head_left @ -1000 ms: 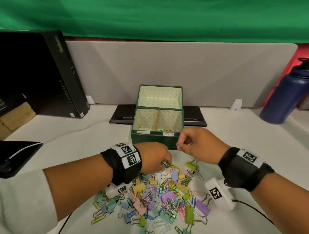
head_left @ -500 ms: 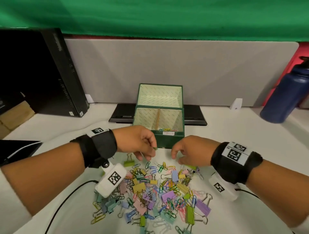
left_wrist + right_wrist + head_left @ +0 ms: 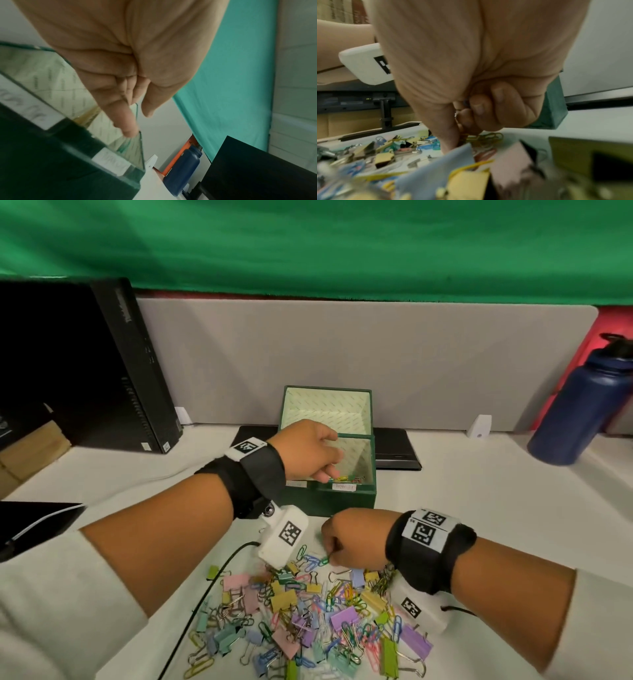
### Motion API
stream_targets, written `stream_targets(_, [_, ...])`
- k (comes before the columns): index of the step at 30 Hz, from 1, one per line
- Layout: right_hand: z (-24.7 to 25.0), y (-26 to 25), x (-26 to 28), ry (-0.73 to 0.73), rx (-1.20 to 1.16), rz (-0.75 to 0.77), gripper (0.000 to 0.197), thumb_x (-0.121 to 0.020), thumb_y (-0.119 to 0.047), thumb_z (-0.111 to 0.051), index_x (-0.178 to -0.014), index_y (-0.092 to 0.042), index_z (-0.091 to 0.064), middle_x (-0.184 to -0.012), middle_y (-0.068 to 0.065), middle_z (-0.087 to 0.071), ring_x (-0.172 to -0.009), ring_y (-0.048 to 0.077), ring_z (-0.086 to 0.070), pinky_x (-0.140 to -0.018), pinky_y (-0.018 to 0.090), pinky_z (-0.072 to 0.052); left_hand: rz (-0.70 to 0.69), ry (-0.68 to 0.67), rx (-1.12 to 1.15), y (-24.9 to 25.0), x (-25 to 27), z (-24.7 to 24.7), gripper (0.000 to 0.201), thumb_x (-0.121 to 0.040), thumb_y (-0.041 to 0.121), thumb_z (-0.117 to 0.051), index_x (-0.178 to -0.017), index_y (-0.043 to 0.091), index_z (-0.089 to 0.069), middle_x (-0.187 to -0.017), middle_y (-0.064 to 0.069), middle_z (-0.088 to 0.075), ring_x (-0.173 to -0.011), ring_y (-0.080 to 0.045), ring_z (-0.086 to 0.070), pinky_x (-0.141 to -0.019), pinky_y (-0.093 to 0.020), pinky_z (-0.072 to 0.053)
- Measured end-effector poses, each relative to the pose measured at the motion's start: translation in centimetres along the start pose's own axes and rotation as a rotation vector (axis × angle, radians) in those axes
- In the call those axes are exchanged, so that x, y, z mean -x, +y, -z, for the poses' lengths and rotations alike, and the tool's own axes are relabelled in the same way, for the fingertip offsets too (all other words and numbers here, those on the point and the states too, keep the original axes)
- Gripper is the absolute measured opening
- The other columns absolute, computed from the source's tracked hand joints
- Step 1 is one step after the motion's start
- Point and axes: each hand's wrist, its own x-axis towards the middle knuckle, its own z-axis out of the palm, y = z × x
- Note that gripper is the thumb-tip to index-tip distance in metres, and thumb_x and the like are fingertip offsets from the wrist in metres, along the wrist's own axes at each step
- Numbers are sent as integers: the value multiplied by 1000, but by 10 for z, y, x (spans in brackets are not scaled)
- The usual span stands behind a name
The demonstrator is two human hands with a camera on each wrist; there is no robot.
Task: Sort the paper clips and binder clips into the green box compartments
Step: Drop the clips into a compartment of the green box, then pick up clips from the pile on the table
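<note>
The green box (image 3: 342, 503) stands open in the middle of the desk, its lid (image 3: 325, 409) upright behind it. Several colored paper clips (image 3: 346, 477) lie in its right compartment. My left hand (image 3: 325, 474) hangs over the box with its fingers pointing down; in the left wrist view the left hand (image 3: 139, 121) has the index finger straight, the thumb apart and nothing between them. A pile of pastel binder clips and paper clips (image 3: 308, 621) lies in front of the box. My right hand (image 3: 330, 553) is curled at the pile's far edge, and the right hand (image 3: 458, 135) pinches a paper clip there.
A black computer tower (image 3: 113, 364) stands at the back left and a blue bottle (image 3: 582, 405) at the back right. A flat black device (image 3: 394, 451) lies behind the box. A black cable (image 3: 205, 594) runs along the pile's left side. A grey partition closes the back.
My left hand rose from the pile with a clip to above the box and opened. My right hand came down from the box's front to the pile and curled on a clip.
</note>
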Motion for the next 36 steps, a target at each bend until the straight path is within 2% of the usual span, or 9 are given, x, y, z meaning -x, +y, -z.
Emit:
stream_targets(2, [5, 1, 4, -6, -8, 13, 16, -95, -26, -55, -101, -17, -67, -96, 1, -67, -77, 16, -58, -64, 25, -46, -23, 50, -124, 0, 1, 2, 44, -96, 15, -60, -139, 14, -51, -89, -11, -75, -75, -25, -74, -77, -36, -61])
stream_targets(5, [30, 7, 13, 102, -112, 46, 14, -97, -24, -53, -100, -20, -66, -99, -6, -67, -83, 11, -60, -74, 26, -51, -169, 139, -355, -3, 20, 15, 14, -92, 20, -61, -103, 24, -68, -76, -2, -74, -70, -19, -72, -67, -31, -61])
stream_targets(8, [64, 19, 18, 302, -213, 10, 9, -95, -25, -57, -95, -20, -64, -91, -8, -67, -82, 10, -62, -76, 30, -51, -183, -32, -450, -14, 45, 21, 5, -89, 21, -66, -89, 24, -70, -76, 1, -72, -64, -12, -70, -55, -25, -56])
stream_targets(11, [88, 28, 11, 480, -210, -80, 7, -96, -19, -56, -95, -18, -62, -82, -11, -59, -77, 12, -56, -71, 26, -44, -142, -275, -826, -35, 55, 12, 17, -90, 35, -66, -104, 28, -71, -88, 11, -69, -73, -3, -62, -69, -20, -48])
stream_targets(16, [88, 25, -3, 450, 75, -180, 44, -93, -13, -56, -134, -28, -53, -123, 1, -62, -102, 23, -61, -82, 32, -52, -183, -370, -1026, -49, 56, -19, 52, -86, 58, -63, -130, 30, -60, -108, 10, -61, -89, -10, -52, -75, -24, -40])
stream_targets(19, [68, 14, 6, 583, 169, -10, 32, -92, -11, -55, -121, -24, -60, -111, 2, -65, -88, 21, -61, -74, 33, -53, -210, -399, -1077, -51, 59, -32, 45, -87, 51, -66, -127, 31, -62, -117, 6, -62, -96, -15, -56, -78, -27, -43])
stream_targets(25, [23, 9, 13, 77, 224, 73, 29, -93, -22, -60, -120, -30, -67, -112, -6, -65, -91, 13, -57, -77, 26, -44, -250, -451, -1153, -46, 57, -43, 23, -92, 16, -57, -114, 21, -65, -111, 1, -64, -98, -20, -59, -73, -27, -38])
stream_targets(30, [12, 6, -1, 42, 223, 34, 20, -88, -16, -62, -105, -25, -68, -98, -5, -66, -84, 19, -58, -72, 29, -49, -167, -404, -922, -49, 52, -31, 17, -85, 16, -64, -97, 25, -71, -77, 18, -57, -78, -6, -55, -66, -18, -43])
stream_targets(36, [9, 14, -5, 34, 117, 28, 18, -83, -7, -58, -83, -25, -62, -72, -12, -53, -65, 9, -48, -61, 23, -41, -89, -298, -606, -60, 49, -5, 14, -81, 15, -75, -91, 23, -70, -75, 11, -64, -62, -3, -57, -60, -15, -46])
